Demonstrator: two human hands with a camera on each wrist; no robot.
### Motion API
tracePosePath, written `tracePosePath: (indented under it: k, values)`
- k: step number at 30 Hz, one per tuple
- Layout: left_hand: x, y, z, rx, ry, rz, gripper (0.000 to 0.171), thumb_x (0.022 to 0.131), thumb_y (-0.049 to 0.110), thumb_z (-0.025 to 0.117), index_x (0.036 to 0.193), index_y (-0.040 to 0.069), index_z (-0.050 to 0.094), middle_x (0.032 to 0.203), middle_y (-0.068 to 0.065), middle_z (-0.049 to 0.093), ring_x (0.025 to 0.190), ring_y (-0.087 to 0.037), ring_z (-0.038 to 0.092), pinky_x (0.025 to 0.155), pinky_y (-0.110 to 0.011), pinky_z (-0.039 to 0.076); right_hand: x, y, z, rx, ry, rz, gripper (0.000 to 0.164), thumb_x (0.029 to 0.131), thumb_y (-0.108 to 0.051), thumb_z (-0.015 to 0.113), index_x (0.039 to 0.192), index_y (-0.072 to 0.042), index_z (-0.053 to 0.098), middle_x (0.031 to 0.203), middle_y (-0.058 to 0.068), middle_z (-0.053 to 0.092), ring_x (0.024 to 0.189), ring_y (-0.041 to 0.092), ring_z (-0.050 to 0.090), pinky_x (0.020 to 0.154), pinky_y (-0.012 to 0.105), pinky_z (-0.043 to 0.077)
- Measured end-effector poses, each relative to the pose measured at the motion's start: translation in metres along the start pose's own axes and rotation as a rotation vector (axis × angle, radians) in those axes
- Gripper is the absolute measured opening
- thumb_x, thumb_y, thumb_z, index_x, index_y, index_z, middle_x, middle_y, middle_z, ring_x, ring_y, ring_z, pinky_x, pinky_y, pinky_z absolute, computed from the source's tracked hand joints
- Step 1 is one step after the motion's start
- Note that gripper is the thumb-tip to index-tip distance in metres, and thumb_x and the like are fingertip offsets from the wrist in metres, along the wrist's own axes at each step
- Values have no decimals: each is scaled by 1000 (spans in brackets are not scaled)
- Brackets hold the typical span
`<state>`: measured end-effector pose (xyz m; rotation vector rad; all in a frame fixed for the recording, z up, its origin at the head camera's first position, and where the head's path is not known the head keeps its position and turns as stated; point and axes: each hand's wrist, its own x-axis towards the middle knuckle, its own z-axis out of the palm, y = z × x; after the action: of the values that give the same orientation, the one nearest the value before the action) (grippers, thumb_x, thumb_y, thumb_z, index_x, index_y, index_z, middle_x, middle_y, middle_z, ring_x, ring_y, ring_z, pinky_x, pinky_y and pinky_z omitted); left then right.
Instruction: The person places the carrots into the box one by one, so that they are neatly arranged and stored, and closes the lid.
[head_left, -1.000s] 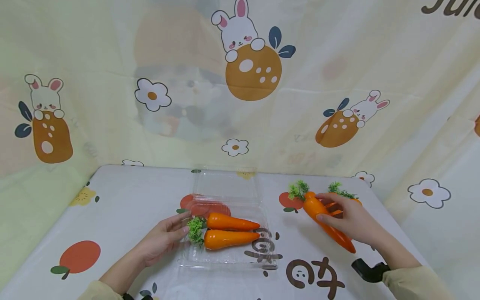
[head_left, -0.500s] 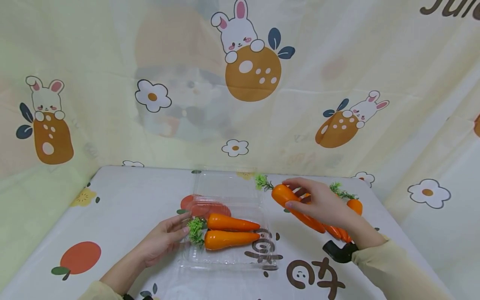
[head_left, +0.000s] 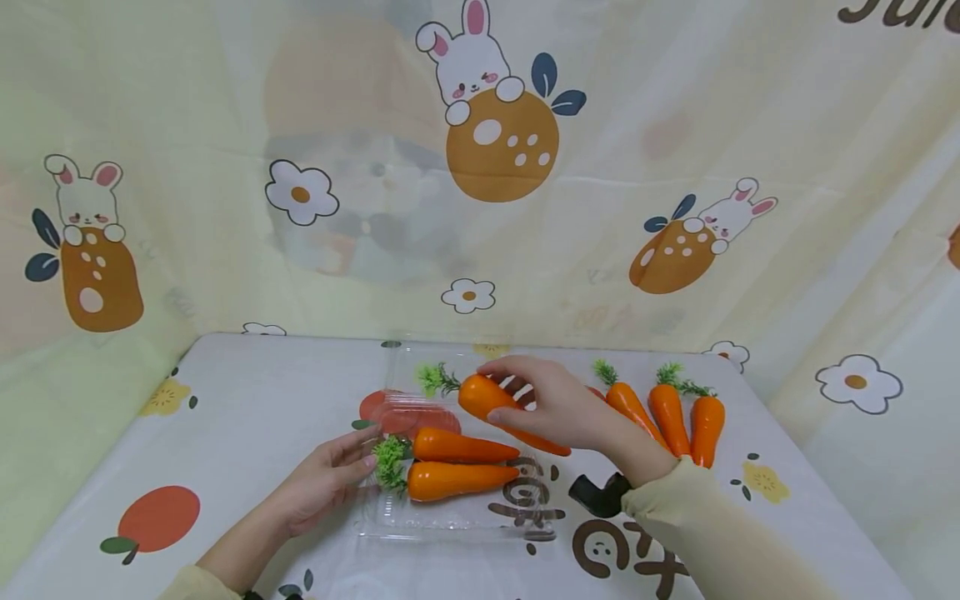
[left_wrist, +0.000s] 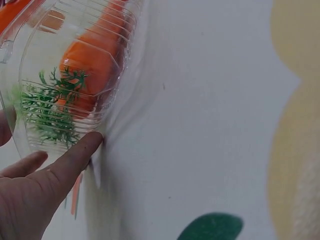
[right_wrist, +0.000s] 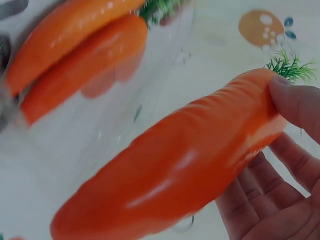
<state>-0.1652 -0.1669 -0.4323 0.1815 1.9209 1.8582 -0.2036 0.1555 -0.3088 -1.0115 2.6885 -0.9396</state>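
A clear plastic clamshell box (head_left: 450,521) lies with its lid folded back on the table. Two orange toy carrots with green tops rest in it, a front carrot (head_left: 457,481) and a rear carrot (head_left: 465,445). My left hand (head_left: 322,483) holds the box's left end, thumb at the rim and fingers along the outer wall in the left wrist view. Between thumb and fingers, my right hand (head_left: 551,404) grips another toy carrot (right_wrist: 175,155) by its thick end. This carrot hangs over the rear right part of the box, its leafy top toward the left.
Three more toy carrots, the middle carrot (head_left: 668,417) among them, lie fanned out at the right behind my right forearm. A printed cloth covers the table (head_left: 262,400), and a patterned curtain (head_left: 360,275) hangs at its back edge.
My right hand has lifted the carrot off the group at the right and carried it left to over the box. The left hand has stayed at the box's end.
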Motion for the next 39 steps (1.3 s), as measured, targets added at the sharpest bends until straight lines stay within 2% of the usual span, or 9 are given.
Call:
tracePosePath:
  k: [6, 9, 13, 15, 18, 20, 24, 27, 39]
  values:
    - [0, -1, 0, 1, 5, 9, 71, 106, 22, 55, 160, -5, 18, 166, -30, 20, 153, -50, 22, 117, -62, 34, 16, -16, 23, 35, -119, -39, 45, 95, -14, 72, 138, -10, 60, 126, 4, 68, 106, 19, 64, 85, 21, 57]
    - [-1, -1, 0, 3, 15, 19, 67, 106, 19, 54, 158, -9, 22, 163, -31, 28, 149, -47, 35, 117, -56, 39, 20, -22, 33, 6, -165, -56, 44, 95, -14, 73, 137, -10, 60, 125, 3, 67, 106, 18, 63, 86, 21, 56]
    - [-2, -2, 0, -5, 12, 39, 64, 103, 10, 54, 157, -10, 25, 157, -31, 40, 129, -23, 59, 110, -39, 50, 23, -26, 44, -59, -220, -74, 45, 93, -15, 75, 136, -12, 62, 123, 0, 68, 104, 14, 62, 87, 21, 55]
    - [-2, -3, -1, -25, 6, 41, 66, 101, 4, 54, 158, -8, 23, 158, -31, 38, 120, -12, 61, 103, -29, 54, 23, -27, 48, -92, -244, -89, 45, 93, -15, 76, 135, -13, 62, 123, 0, 68, 103, 13, 61, 88, 22, 55]
    - [-1, -3, -1, -50, -9, 43, 72, 98, -2, 53, 160, -5, 19, 163, -32, 27, 122, -12, 61, 97, -24, 56, 22, -26, 54, -138, -273, -102, 43, 92, -16, 76, 134, -14, 63, 125, -1, 68, 102, 11, 60, 89, 21, 54]
    - [-1, -3, -1, -44, -8, 39, 69, 101, 2, 53, 161, -4, 19, 165, -31, 23, 130, -23, 59, 100, -28, 56, 21, -25, 57, -162, -292, -103, 42, 92, -18, 77, 132, -14, 64, 126, -1, 68, 103, 10, 60, 91, 22, 54]
    - [-1, -2, 0, 9, 4, 31, 66, 106, 17, 54, 161, -2, 21, 165, -29, 24, 147, -48, 37, 115, -59, 41, 20, -24, 64, -188, -339, -87, 40, 92, -21, 78, 130, -16, 65, 124, -4, 68, 105, 9, 59, 96, 23, 52]
    - [0, -2, -1, 39, 8, 28, 67, 106, 22, 54, 161, -1, 22, 165, -28, 25, 150, -53, 27, 115, -70, 32, 20, -24, 68, -210, -379, -70, 41, 91, -20, 78, 130, -17, 65, 122, -6, 68, 106, 7, 58, 100, 24, 51]
    - [-1, -3, 1, 35, 39, -4, 67, 106, 23, 56, 161, 1, 24, 163, -31, 27, 150, -53, 28, 116, -70, 30, 20, -32, 86, -353, -485, -38, 41, 91, -26, 78, 128, -22, 63, 116, -10, 66, 99, 4, 56, 95, 21, 50]
